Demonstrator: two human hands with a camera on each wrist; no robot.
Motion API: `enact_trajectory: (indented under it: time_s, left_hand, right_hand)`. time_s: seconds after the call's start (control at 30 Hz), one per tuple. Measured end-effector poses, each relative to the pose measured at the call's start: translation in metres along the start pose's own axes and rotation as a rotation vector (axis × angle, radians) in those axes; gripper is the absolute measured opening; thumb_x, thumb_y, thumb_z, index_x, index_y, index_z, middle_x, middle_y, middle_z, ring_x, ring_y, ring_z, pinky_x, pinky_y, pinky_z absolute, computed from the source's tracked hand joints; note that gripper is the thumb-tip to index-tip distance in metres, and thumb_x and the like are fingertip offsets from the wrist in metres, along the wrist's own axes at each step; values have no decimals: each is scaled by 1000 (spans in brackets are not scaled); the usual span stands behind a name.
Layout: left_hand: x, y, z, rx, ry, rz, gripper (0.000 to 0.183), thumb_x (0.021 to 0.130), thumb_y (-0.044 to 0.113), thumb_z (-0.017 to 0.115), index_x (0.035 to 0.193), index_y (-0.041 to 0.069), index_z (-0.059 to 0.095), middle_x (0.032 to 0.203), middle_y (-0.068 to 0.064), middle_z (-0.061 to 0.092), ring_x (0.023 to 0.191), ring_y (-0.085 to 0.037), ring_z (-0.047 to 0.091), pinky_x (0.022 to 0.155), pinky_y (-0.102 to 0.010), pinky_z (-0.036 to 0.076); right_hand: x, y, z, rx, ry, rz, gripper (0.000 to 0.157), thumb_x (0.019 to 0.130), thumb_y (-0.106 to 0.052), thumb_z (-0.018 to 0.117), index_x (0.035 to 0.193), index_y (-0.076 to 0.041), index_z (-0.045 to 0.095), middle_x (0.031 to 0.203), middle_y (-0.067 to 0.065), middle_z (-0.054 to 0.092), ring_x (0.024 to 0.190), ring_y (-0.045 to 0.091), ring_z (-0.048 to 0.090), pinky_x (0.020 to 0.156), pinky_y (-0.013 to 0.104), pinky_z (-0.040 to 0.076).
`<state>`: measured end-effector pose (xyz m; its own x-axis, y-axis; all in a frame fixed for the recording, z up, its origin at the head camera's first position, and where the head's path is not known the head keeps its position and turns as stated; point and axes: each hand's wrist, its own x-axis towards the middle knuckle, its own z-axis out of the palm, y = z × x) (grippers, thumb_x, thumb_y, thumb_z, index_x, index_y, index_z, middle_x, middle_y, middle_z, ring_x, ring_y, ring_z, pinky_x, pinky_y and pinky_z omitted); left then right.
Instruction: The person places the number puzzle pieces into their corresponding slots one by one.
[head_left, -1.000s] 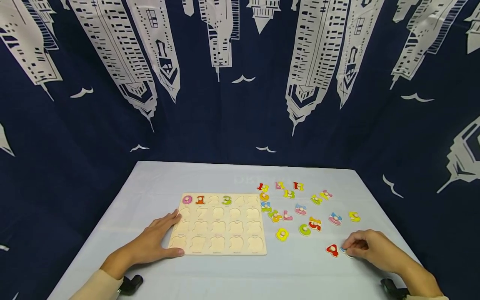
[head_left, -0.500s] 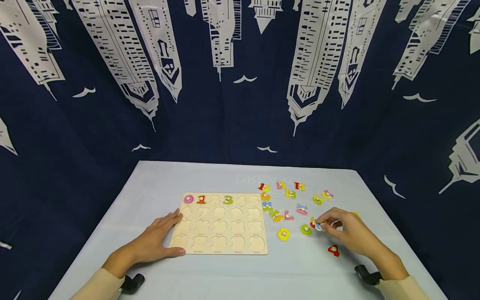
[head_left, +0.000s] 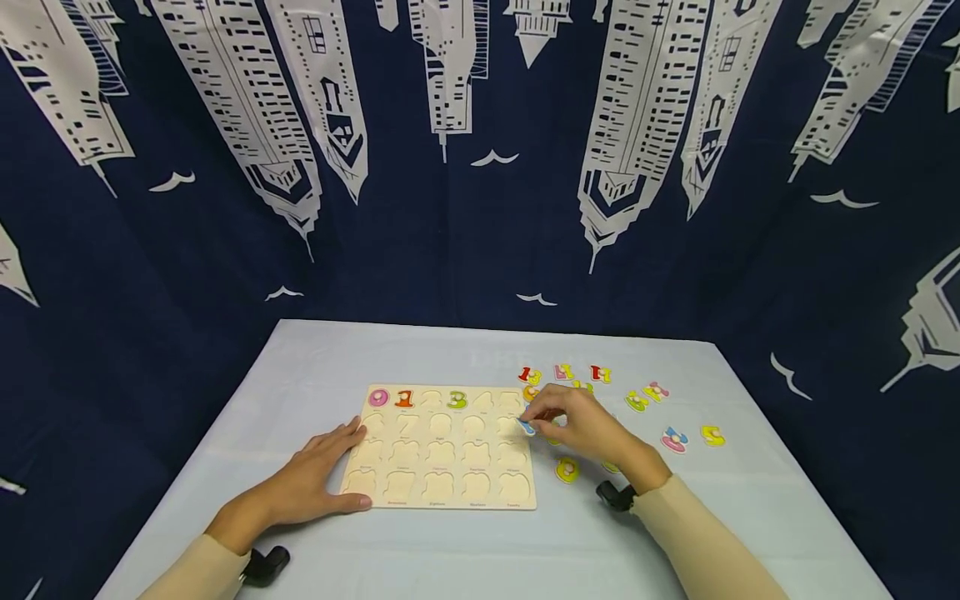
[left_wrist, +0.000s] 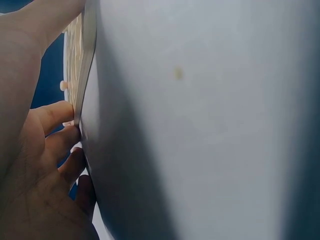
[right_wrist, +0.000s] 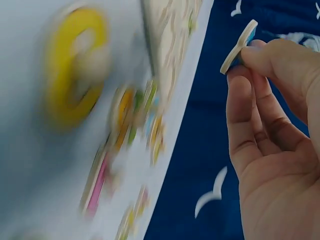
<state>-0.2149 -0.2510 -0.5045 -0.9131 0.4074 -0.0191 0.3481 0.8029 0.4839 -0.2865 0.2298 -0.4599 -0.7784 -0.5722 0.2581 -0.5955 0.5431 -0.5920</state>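
A wooden number puzzle board [head_left: 420, 503] lies on the white table, its top row holding a pink 0 [head_left: 378, 398], a red-orange 1 [head_left: 404, 399] and a green 3 [head_left: 457, 400]. My left hand [head_left: 303, 479] rests along the board's left edge, fingers extended and thumb at the near corner. Between thumb and fingertips my right hand [head_left: 581, 421] pinches a blue number puzzle piece [head_left: 527, 427] over the board's right edge. In the right wrist view this blue piece [right_wrist: 239, 47] shows edge-on, its number face turned from the camera.
Loose number pieces lie right of the board, several partly hidden beneath the right hand. A yellow piece [head_left: 567, 469] sits just off the board's right side; a pink-and-blue piece [head_left: 674, 440] and a yellow 5 [head_left: 712, 436] lie farther right. A dark-blue patterned cloth [head_left: 450, 250] hangs behind the table.
My right hand has picked the blue piece off the table beside the red 4 and carried it left and away from me to the board's right edge. The left hand stays in place.
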Motion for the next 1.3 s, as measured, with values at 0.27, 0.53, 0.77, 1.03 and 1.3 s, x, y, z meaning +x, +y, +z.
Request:
enact_trajectory:
  time_s: [0.27,0.53,0.77,1.03,1.3]
  left_hand:
    - [0,0,2,-9,-2,7,119,91,70,93,178,5,44,192,-18,34,171,-55,40,131,-84,37]
    - [-4,-1,2,-10,3,6,117,91,68,93,177,4,45,192,-19,34,169,-55,42,130,-84,39]
    - [-10,-2,6,-16,-5,-8,118,92,69,92,178,4,44,192,-19,34,168,-54,44,130,-83,40]
    - [-3,-1,3,-9,20,10,117,92,69,92,178,5,45,192,-18,34,170,-55,41,129,-85,40]
    - [-3,1,2,-5,21,19,117,92,69,91,178,4,45,192,-18,35,169,-55,42,129,-85,39]
  right_hand:
    - [59,-9,37,64,-35,-68,18,105,-1,84,116,-14,91,116,-1,86,107,12,78,101,36,70]
    - [113,-17,74,55,-62,-54,14,105,-1,84,111,-11,92,116,2,86,109,14,78,99,27,67]
    - [141,-27,103,-9,-102,-82,16,107,0,81,112,-9,93,118,5,85,106,17,78,93,22,64]
    - [148,-29,110,-74,-97,-33,11,107,-6,85,114,-10,92,117,5,85,105,19,79,93,23,66]
    - [144,-29,110,-70,-37,115,10,104,-17,91,112,-13,92,110,3,84,103,16,75,96,32,65]
